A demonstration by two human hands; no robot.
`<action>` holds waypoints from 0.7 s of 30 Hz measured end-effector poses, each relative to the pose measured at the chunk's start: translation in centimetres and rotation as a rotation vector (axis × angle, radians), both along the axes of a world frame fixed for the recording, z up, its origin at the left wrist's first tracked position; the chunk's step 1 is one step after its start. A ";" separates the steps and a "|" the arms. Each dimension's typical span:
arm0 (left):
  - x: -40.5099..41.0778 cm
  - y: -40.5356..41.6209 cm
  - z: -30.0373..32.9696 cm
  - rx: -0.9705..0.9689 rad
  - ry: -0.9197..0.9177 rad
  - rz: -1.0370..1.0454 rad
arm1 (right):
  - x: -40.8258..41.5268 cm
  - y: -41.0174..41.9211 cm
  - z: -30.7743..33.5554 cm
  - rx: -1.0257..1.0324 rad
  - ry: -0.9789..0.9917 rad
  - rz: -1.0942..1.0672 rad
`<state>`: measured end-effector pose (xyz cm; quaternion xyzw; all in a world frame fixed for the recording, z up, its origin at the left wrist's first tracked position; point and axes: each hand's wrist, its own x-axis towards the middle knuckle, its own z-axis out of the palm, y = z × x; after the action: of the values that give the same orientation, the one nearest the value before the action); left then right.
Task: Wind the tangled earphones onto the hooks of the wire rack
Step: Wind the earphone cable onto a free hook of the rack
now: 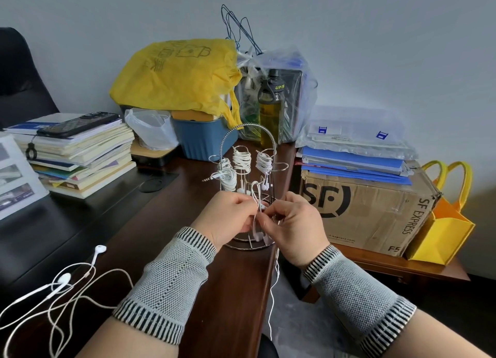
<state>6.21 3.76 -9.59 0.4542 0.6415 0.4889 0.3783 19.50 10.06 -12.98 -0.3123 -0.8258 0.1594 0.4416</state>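
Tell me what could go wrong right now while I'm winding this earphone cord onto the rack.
The white cord pinched by both hands hangs off the desk edge; it could snag as you wind. The wire rack stands near that edge, so a hard tug from the right hand or left hand might tip it. The loose earphones could tangle further.

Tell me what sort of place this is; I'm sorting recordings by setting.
Probably an office or home study. A stack of books and booklets sits on a dark wooden desk, blue document folders lie on a brown cardboard shipping box, and a black chair back stands at left.
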 end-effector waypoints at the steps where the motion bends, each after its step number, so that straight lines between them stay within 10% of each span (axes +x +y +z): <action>1: -0.1 0.0 0.0 0.007 0.050 -0.019 | -0.2 0.0 0.0 0.053 -0.007 -0.026; 6: -0.1 0.0 -0.2 0.067 0.263 -0.002 | 0.0 -0.3 -0.2 0.225 -0.003 -0.016; 14: 0.4 -0.4 -0.1 0.053 0.031 -0.016 | 0.6 -0.2 1.1 -0.326 0.154 0.232; 21: -0.6 -0.5 0.1 0.038 0.098 -0.036 | 0.3 0.1 1.6 -0.216 0.041 0.222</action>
<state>5.65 3.29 -9.51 0.4960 0.6418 0.4712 0.3464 19.78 10.13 -11.34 -0.2616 -0.8241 0.3014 0.4019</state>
